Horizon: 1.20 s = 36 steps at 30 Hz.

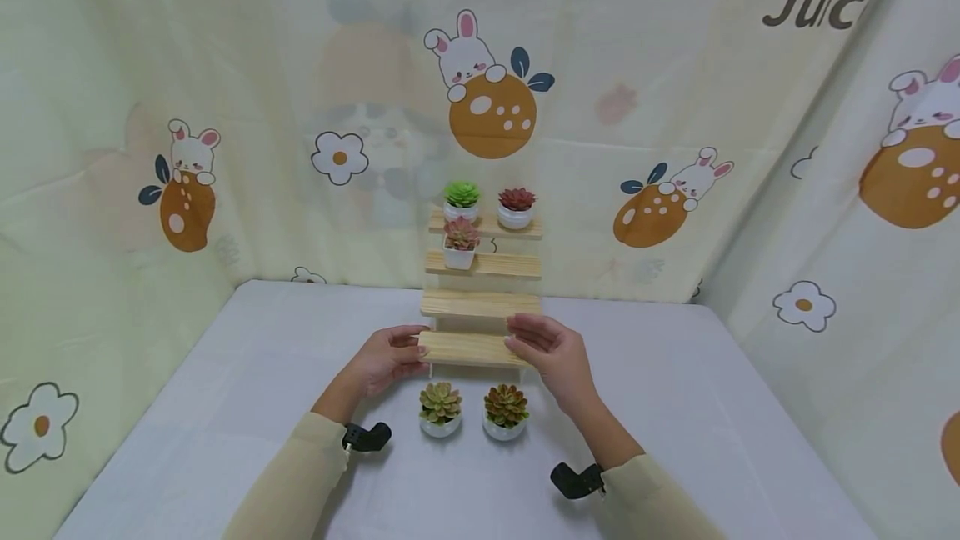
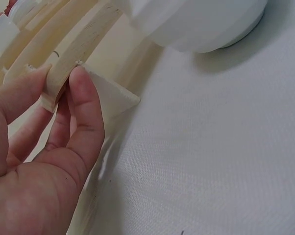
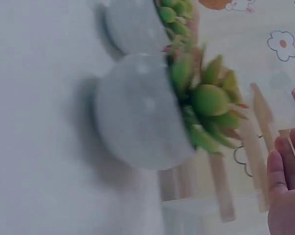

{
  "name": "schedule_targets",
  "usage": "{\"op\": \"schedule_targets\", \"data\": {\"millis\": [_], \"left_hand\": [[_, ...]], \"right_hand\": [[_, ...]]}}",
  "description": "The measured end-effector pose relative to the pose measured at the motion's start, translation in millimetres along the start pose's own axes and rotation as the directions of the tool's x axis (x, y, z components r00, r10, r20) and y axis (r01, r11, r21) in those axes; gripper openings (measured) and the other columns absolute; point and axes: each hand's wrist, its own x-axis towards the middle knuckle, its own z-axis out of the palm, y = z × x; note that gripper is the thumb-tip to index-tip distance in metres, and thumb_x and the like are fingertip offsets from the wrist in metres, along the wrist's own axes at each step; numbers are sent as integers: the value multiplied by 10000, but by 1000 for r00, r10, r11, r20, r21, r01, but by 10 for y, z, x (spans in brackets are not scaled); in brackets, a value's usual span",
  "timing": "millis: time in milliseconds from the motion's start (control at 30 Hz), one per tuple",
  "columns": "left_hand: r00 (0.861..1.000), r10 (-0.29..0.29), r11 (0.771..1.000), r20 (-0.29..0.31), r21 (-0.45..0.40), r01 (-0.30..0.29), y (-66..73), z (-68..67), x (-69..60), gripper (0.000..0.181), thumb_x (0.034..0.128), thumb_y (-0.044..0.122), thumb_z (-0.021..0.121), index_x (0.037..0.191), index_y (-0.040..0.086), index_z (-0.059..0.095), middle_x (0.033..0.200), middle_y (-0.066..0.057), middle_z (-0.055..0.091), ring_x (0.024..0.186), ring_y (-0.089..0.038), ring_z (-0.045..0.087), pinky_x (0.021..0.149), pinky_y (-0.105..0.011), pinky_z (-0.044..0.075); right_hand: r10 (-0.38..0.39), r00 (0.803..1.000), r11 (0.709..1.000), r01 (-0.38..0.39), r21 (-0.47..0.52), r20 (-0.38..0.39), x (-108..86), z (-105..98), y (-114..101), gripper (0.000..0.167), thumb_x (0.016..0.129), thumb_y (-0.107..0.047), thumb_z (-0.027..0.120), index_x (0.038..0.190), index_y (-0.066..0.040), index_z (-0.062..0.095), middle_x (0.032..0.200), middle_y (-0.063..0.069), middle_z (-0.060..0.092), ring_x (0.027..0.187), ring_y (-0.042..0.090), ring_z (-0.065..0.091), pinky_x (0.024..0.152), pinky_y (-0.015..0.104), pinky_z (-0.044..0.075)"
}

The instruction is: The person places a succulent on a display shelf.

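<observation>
A small tiered wooden stand (image 1: 480,303) stands on the white-covered table. My left hand (image 1: 386,361) pinches the left end of its lowest board (image 1: 461,348) between thumb and fingers; the left wrist view shows that grip on the board's end (image 2: 79,49) closely. At the right end of the same board is my right hand (image 1: 558,357), its fingers fairly straight in the right wrist view; whether they touch the wood cannot be told. Two potted succulents, one pale green (image 1: 440,407) and one reddish-green (image 1: 506,411), sit on the table before the stand, between my forearms.
On the top board stand a bright green succulent (image 1: 461,200) and a dark red one (image 1: 516,207). A pink succulent in a square white pot (image 1: 459,244) is on the board below, at its left. A printed curtain (image 1: 615,107) hangs behind the table (image 1: 637,373).
</observation>
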Motion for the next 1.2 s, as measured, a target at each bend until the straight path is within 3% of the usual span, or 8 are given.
{"op": "schedule_targets", "data": {"millis": [267,433,600,900,1133,1200], "left_hand": [[1000,3,1000,5,0,-3,-5,-15,-14,551,974,-29,643,1495,-27,464,1196,-121,627,940,-163,692,831,-288,629],[1000,0,1000,-3,2,0,-4,-6,-23,544,975,-24,645,1492,-23,473,1212,-126,631,949,-161,693,843,-289,628],[1000,1,1000,-5,2,-1,-7,2,-28,537,979,-28,636,1491,-28,471,1214,-130,639,947,-159,694,838,-289,628],[1000,3,1000,-9,-4,-3,3,0,-42,537,979,-34,631,1490,-31,469,1188,-115,639,938,-158,693,827,-289,630],[1000,17,1000,2,9,-17,7,13,-40,542,983,-31,627,1497,-42,454,1209,-125,636,941,-150,693,861,-305,628],[1000,18,1000,3,9,-18,13,20,-39,540,982,-29,630,1494,-41,459,1214,-130,634,940,-152,694,868,-308,628]], "right_hand": [[68,998,998,-68,-5,-10,-299,30,188,438,858,-180,842,1237,-18,695,1306,199,681,1211,253,667,952,203,576],[139,990,989,-137,-57,18,-466,26,253,473,853,-173,844,1269,-23,676,1339,168,669,1276,271,626,1075,263,521],[198,977,979,-194,-57,76,-564,31,304,613,815,-133,871,1356,-5,614,1436,174,600,1383,306,537,1192,370,422],[280,941,957,-259,-127,188,-657,43,362,913,773,-157,911,1537,-55,422,1586,155,445,1503,370,365,1245,567,291],[284,942,955,-261,-143,179,-673,36,405,817,782,-130,901,1475,-19,481,1499,208,523,1443,386,451,1229,530,332],[284,946,954,-263,-143,158,-671,35,417,778,776,-106,900,1443,-2,512,1469,208,551,1423,373,479,1216,468,374]]}}
